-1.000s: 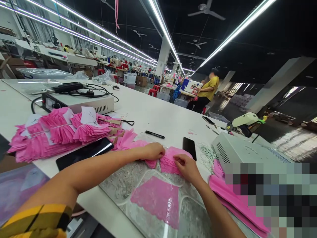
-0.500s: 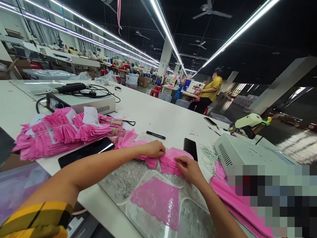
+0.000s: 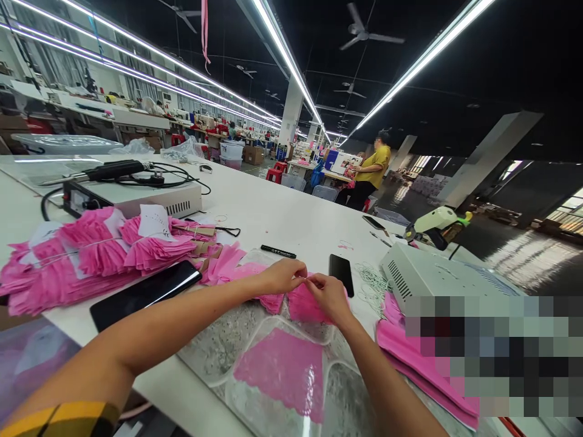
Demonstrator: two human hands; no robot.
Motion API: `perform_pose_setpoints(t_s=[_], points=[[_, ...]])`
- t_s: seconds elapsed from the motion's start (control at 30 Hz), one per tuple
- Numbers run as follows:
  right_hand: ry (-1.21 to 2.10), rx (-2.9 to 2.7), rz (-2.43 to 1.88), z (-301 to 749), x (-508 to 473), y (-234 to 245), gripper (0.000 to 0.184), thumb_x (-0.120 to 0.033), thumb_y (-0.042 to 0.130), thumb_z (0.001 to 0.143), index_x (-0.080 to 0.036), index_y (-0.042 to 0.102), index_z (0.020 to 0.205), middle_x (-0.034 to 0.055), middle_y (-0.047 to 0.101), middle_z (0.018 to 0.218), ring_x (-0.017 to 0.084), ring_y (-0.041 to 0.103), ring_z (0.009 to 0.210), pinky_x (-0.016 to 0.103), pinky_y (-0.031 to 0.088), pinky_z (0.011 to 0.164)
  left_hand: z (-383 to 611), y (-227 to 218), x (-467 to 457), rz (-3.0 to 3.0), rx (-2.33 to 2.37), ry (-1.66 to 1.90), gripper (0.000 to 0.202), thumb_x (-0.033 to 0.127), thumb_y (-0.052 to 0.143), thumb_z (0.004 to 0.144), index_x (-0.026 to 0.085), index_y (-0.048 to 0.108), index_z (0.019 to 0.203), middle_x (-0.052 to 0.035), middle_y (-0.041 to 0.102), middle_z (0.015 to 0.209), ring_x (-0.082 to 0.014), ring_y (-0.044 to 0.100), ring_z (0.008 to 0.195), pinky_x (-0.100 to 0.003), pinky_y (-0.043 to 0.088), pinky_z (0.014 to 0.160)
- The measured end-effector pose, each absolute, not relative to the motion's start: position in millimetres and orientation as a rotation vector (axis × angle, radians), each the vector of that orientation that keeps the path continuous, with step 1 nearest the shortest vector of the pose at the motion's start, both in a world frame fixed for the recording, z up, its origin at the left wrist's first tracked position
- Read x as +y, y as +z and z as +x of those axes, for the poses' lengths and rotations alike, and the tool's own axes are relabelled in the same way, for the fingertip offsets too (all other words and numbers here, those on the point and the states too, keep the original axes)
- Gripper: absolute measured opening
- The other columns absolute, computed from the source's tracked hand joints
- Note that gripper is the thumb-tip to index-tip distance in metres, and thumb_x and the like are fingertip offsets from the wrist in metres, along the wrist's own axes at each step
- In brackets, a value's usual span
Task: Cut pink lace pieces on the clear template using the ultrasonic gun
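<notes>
My left hand (image 3: 288,277) and my right hand (image 3: 327,295) meet fingertip to fingertip over a small stack of pink fabric pieces (image 3: 303,306). Both hands are closed in a pinch. Pink cloth shows at my right fingers, which seem to grip its upper edge; what my left fingers hold is too small to make out. Another bunch of pink fabric (image 3: 272,301) lies below my left hand. Nearer to me, a pink scallop-edged piece (image 3: 282,364) lies flat within a clear template (image 3: 255,413) on the grey speckled board (image 3: 218,340).
Tied pink bundles (image 3: 91,255) with paper labels lie left, beside a large dark tablet (image 3: 150,291). Behind them stands a control box (image 3: 177,200) with a corded hot tool (image 3: 118,170). A marker (image 3: 278,251), a phone (image 3: 341,273), thread (image 3: 372,282) and a second box (image 3: 437,273) surround the hands.
My right hand has moved from the side of the stack up to my left fingertips, and its fingers have closed. The view has shifted slightly to the right.
</notes>
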State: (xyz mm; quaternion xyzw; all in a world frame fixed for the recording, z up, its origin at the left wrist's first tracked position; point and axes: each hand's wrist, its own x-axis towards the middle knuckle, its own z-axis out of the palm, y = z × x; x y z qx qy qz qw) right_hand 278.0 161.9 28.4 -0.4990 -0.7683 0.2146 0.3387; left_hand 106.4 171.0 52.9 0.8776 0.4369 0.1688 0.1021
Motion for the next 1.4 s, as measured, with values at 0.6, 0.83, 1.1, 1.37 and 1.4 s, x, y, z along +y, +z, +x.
perform_pose_setpoints(t_s=[0.6, 0.83, 1.1, 1.37, 1.4], points=[[0.43, -1.584, -1.438, 319.7, 156.2, 78.3, 0.027, -0.044, 0.055, 0.072, -0.019, 0.063, 0.072, 0.0027, 0.067, 0.058, 0.02, 0.067, 0.055, 0.028, 0.051, 0.055, 194.6, 67.0, 145.3, 2.461, 1.732, 0.344, 0.035, 0.044, 0.055, 0.093, 0.013, 0.061, 0.107, -0.0084, 0.062, 0.109, -0.022, 0.06, 0.101, -0.044, 0.049, 0.089], [0.018, -1.481, -1.719, 375.1, 100.6, 94.7, 0.022, -0.039, 0.049, 0.076, -0.019, 0.06, 0.074, 0.0063, 0.069, 0.068, 0.021, 0.066, 0.067, 0.031, 0.046, 0.068, 223.1, 70.8, 129.0, 2.683, 1.539, 0.373, 0.024, 0.034, 0.056, 0.093, 0.013, 0.061, 0.104, -0.0079, 0.06, 0.11, -0.0224, 0.057, 0.104, -0.043, 0.047, 0.09], [0.05, -1.655, -2.181, 418.1, -25.6, 41.6, 0.023, -0.03, 0.052, 0.076, -0.022, 0.052, 0.054, 0.0007, 0.057, 0.049, 0.017, 0.049, 0.046, 0.026, 0.023, 0.048, 210.4, 38.2, 55.7, 2.998, 0.761, 0.194, 0.013, 0.018, 0.058, 0.079, 0.012, 0.067, 0.085, -0.0132, 0.065, 0.095, -0.0274, 0.057, 0.095, -0.044, 0.04, 0.088], [0.181, -2.035, -2.4, 423.9, -55.1, 52.5, 0.019, -0.028, 0.046, 0.091, -0.022, 0.06, 0.079, 0.0018, 0.067, 0.07, 0.02, 0.062, 0.065, 0.026, 0.027, 0.054, 213.6, 49.8, 44.7, 2.91, 0.624, 0.042, 0.011, 0.01, 0.059, 0.07, 0.016, 0.067, 0.075, -0.0038, 0.067, 0.08, -0.0192, 0.062, 0.075, -0.034, 0.045, 0.08], [0.193, -2.038, -2.363, 422.1, -52.4, 55.8, 0.017, -0.029, 0.047, 0.091, -0.022, 0.06, 0.084, 0.0016, 0.067, 0.073, 0.019, 0.062, 0.067, 0.026, 0.029, 0.055, 215.9, 52.6, 51.2, 2.897, 0.653, 0.046, 0.014, 0.008, 0.058, 0.071, 0.017, 0.068, 0.076, -0.0033, 0.068, 0.081, -0.0187, 0.062, 0.075, -0.033, 0.046, 0.079]])
